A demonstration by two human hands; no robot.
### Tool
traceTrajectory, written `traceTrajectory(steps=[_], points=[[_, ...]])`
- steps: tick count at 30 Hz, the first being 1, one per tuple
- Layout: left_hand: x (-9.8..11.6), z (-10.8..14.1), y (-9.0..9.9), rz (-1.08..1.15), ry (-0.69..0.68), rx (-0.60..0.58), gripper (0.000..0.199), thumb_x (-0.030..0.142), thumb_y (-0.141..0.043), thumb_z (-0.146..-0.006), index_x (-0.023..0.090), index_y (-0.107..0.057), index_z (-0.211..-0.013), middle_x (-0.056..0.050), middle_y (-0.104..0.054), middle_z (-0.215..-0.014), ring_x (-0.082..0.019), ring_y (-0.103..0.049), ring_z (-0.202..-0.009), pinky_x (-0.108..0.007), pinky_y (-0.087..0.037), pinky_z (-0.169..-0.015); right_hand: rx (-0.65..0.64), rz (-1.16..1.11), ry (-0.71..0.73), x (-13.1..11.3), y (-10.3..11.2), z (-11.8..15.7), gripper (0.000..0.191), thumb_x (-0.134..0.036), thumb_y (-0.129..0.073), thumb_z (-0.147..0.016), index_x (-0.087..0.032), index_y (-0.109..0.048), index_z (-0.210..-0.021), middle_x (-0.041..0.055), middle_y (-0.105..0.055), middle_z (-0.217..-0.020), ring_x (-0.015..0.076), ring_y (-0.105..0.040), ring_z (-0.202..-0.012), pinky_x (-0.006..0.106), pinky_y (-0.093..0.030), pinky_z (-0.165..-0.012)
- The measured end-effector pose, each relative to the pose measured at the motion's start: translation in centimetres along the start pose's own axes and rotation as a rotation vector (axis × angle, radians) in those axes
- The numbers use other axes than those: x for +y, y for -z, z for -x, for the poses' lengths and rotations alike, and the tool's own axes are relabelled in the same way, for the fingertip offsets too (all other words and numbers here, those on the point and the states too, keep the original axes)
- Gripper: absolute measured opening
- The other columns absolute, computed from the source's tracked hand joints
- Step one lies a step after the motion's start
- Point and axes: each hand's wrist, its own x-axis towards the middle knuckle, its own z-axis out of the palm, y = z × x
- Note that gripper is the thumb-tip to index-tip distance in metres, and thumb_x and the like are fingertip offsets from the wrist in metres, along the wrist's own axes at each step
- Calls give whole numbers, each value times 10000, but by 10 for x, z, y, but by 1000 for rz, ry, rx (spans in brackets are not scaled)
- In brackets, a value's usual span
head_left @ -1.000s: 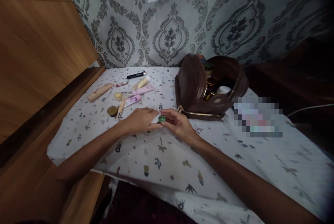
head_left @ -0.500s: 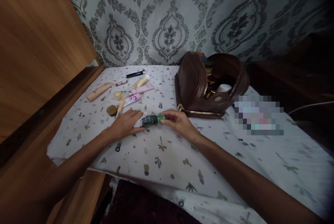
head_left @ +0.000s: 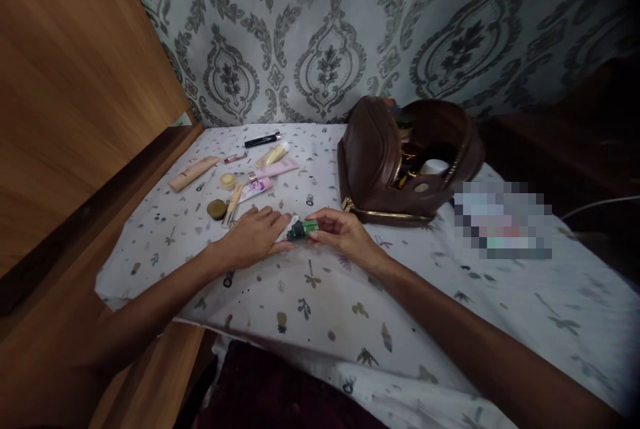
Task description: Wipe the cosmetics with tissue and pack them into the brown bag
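My right hand (head_left: 343, 234) pinches the bright green end of a small dark green bottle or tube (head_left: 299, 230), lying level just above the cloth. Over its other end lies my left hand (head_left: 255, 237), fingers together, pressing a crumpled white tissue or wipe (head_left: 284, 234) around it. Most of the wipe and that end are hidden under the fingers. Just beyond my left hand sit a round dark-lidded jar (head_left: 217, 209) and a slim beige tube (head_left: 233, 202).
A brown zip bag (head_left: 373, 162) stands open at right with items inside. Back left lie a pink tube (head_left: 275, 169), a purple-and-white tube (head_left: 255, 188), a yellow tube (head_left: 273, 154), a peach tube (head_left: 194, 173), a black tube (head_left: 263, 141) and a small pale-yellow jar (head_left: 227, 180). A wooden panel borders the left.
My left hand and the wipe have slid right along the bottle, covering more of its dark body. The right hand keeps its pinch on the green end. The view has shifted slightly.
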Motion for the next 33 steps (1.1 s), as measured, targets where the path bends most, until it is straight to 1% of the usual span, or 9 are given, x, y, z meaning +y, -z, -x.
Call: traceTrajectory(steps=[2, 7, 9, 11, 13, 15, 20, 25, 33], points=[[8, -11, 2, 27, -2, -2, 578, 578, -287, -1007, 131, -444, -1338, -159, -649, -1110, -304, -578, -1060, -413, -465, -859, 8, 16, 26, 0, -1, 0, 437, -484, -858, -623, -198, -668, -895, 10, -702, -791, 147, -654, -662, 309, -561, -663], [20, -31, 9, 242, 15, -18, 658, 536, -312, -1021, 161, -126, -1529, -178, -578, -1317, -308, -570, -1162, -406, -465, -882, 33, 88, 125, 1, -1, 0, 376, -527, -806, -684, -192, -649, -752, -10, -645, -710, 137, -603, -652, 294, -529, -671], [19, -34, 11, 354, 19, -58, 593, 506, -315, -1028, 182, -182, -1507, -157, -590, -1300, -291, -587, -1144, -392, -476, -868, 30, 80, 138, 2, -1, 0, 372, -525, -805, -686, -193, -656, -763, -11, -646, -715, 136, -601, -652, 296, -531, -675], [14, -33, 12, 428, 21, -97, 477, 486, -312, -1030, 195, -350, -1405, -127, -630, -1201, -275, -611, -1077, -382, -486, -840, 28, 73, 133, 3, 0, 0, 362, -509, -810, -687, -196, -670, -804, -4, -665, -747, 143, -616, -672, 308, -536, -695], [8, -28, 12, 464, 9, -113, 388, 471, -319, -1028, 205, -468, -1269, -106, -638, -1129, -266, -612, -1030, -380, -489, -826, 25, 77, 121, 4, 0, 0, 356, -485, -819, -682, -197, -684, -842, 7, -688, -782, 154, -636, -705, 322, -539, -721], [2, -19, 12, 478, -5, -109, 366, 468, -330, -1026, 207, -498, -1221, -105, -625, -1135, -265, -589, -1045, -388, -487, -848, 19, 84, 96, 3, 1, 1, 348, -451, -822, -688, -195, -696, -887, 17, -703, -809, 162, -650, -738, 328, -537, -745], [-5, 15, 11, 449, 25, -91, 409, 483, -365, -1019, 210, -464, -1308, -99, -599, -1133, -262, -545, -1051, -406, -480, -895, 28, 82, 56, 0, 1, 2, 335, -365, -812, -706, -190, -701, -968, 23, -713, -864, 155, -652, -772, 314, -523, -761], [-1, 43, 6, 381, 97, -52, 500, 491, -380, -1014, 203, -366, -1422, -129, -558, -1234, -282, -524, -1126, -425, -477, -945, 47, 57, 27, -2, -1, 3, 323, -340, -829, -689, -196, -722, -957, 16, -716, -864, 144, -642, -765, 304, -511, -764], [12, 56, -13, 386, 160, 122, 514, 396, -434, -1003, 220, -309, -1469, -123, -564, -1169, -268, -563, -1043, -401, -522, -859, 109, -85, -95, -2, -3, 2, 412, -321, -884, -612, -212, -765, -990, 40, -759, -959, 174, -675, -875, 327, -507, -852]])
